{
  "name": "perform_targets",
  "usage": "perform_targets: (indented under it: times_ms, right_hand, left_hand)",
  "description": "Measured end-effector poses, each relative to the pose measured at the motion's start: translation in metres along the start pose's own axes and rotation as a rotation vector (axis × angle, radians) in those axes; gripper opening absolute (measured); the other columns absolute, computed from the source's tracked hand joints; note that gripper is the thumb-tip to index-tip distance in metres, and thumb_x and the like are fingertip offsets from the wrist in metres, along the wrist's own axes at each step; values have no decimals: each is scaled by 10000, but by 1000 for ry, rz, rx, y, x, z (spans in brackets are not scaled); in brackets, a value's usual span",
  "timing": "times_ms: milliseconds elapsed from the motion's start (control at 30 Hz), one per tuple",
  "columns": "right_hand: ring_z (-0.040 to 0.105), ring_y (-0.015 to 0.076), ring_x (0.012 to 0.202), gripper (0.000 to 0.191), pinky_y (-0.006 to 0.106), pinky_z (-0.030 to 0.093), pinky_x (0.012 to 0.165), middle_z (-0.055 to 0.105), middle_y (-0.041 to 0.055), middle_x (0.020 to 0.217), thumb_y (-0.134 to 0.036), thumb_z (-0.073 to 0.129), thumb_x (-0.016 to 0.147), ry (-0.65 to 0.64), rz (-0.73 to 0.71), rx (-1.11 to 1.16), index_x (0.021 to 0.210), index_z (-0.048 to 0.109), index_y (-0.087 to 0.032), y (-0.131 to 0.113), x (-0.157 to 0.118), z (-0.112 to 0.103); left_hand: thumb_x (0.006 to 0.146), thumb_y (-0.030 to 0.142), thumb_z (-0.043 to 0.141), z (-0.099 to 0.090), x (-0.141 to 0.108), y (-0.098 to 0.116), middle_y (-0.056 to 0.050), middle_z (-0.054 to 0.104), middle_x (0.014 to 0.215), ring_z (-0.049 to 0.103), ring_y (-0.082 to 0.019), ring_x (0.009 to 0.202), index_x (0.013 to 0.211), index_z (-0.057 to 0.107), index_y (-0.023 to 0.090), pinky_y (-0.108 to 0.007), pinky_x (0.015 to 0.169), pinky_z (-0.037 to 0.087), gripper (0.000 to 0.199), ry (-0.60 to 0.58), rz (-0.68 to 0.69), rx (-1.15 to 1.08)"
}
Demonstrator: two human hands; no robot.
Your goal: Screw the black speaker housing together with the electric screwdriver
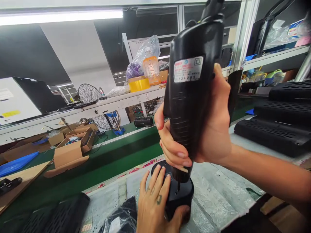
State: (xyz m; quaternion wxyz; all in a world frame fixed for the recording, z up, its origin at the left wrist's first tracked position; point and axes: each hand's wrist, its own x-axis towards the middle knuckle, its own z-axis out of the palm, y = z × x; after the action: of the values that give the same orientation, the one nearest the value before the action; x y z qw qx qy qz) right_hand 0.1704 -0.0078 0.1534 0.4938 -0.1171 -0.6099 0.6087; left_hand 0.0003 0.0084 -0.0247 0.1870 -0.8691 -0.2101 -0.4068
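My right hand point(216, 129) is wrapped round a black electric screwdriver point(186, 106), held upright with its bit pointing down. The bit meets the top of a black plastic housing point(181, 192) near a small hole; whether it sits in a screw cannot be made out. My left hand point(155, 197) lies on the housing, fingers stretched over its top and thumb along its near side. Beside my left hand is a clear plastic bag point(121, 216) with black parts inside.
Black slotted covers point(274, 129) are stacked at the right, and another slotted cover point(55, 213) lies front left. Behind the worktop runs a green belt point(136, 142). Open cardboard boxes point(70, 152) stand at left. A shelf holds yellow tape point(139, 84) and an orange bottle point(151, 69).
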Motion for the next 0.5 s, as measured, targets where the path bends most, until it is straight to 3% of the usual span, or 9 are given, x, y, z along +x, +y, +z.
perform_targets:
  times_ms: [200, 333, 500]
  right_hand:
    - [372, 91, 332, 926, 169, 351, 354, 423, -12, 456, -946, -59, 810, -84, 96, 192, 732, 404, -148, 16, 4, -2]
    - [356, 99, 327, 930, 199, 372, 355, 393, -3, 454, -968, 17, 828, -190, 63, 211, 719, 428, -141, 27, 6, -8]
    - [376, 127, 336, 853, 205, 353, 340, 410, -9, 472, -1002, 356, 772, -159, 64, 170, 764, 440, -153, 27, 5, -9]
  left_hand:
    - [832, 381, 710, 4, -7, -5, -136, 720, 1238, 618, -317, 1258, 1303, 554, 100, -525, 999, 560, 570, -4, 2, -62]
    - [873, 393, 656, -1, -1, 3, -81, 702, 1282, 660, -309, 1206, 1320, 589, 198, -478, 947, 615, 492, -34, -132, -85]
    - [829, 294, 738, -3, 1, 10, 9, 765, 1123, 711, -292, 1115, 1185, 668, 306, -469, 965, 617, 363, -25, -211, -89]
